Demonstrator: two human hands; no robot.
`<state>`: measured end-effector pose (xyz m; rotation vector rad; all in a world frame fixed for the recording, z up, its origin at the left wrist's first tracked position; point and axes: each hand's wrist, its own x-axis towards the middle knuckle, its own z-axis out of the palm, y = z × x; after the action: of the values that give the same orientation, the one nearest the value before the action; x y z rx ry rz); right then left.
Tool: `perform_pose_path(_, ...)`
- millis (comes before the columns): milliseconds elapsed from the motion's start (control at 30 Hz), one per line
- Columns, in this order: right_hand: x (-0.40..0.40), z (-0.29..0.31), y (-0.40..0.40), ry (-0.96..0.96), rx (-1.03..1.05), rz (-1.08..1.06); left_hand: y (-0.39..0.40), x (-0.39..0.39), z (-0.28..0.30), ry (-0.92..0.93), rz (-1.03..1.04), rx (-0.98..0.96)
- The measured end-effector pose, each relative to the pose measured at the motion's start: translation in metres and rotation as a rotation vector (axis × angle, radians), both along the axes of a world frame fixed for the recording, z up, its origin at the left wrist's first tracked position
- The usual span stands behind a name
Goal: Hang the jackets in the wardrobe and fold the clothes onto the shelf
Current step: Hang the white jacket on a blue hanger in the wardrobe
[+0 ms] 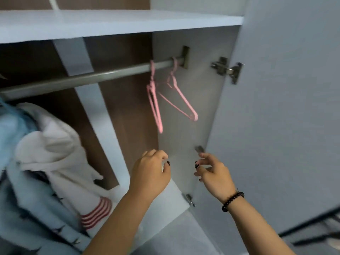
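Note:
Two empty pink hangers [156,105] [184,100] hang at the right end of the metal rail [88,78] inside the wardrobe. At the left, a white jacket with red-striped cuff [60,155] and a light blue denim jacket [27,208] hang from the rail. My left hand [150,173] is below the hangers with its fingers curled and nothing in it. My right hand [213,172], with a black bead bracelet on the wrist, is beside it, fingers spread and empty. Neither hand touches a hanger.
A white shelf [117,23] runs above the rail. The open wardrobe door [285,107] stands at the right on metal hinges [227,69]. The wardrobe's side wall [193,89] is just behind the hangers. A white bottom panel [165,199] lies below.

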<state>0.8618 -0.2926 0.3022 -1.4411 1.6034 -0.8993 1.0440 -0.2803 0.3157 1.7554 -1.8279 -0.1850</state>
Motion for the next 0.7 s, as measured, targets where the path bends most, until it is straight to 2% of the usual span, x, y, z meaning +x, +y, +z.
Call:
perform_pose_path(133,-0.090,-0.007,0.055,0.032,0.040,-0.121,0.026,-0.087,-0.013,0.071,-0.144,0.118)
perform_pose_path(367,-0.228,-0.019,0.161,0.037,0.113,-0.400,0.085,-0.232,-0.020,0.029,-0.473,0.277)
perform_pose_path(700,-0.360,-0.026,0.300,0.049,0.150,-0.791,0.154,-0.397,-0.026,0.003,-0.903,0.402)
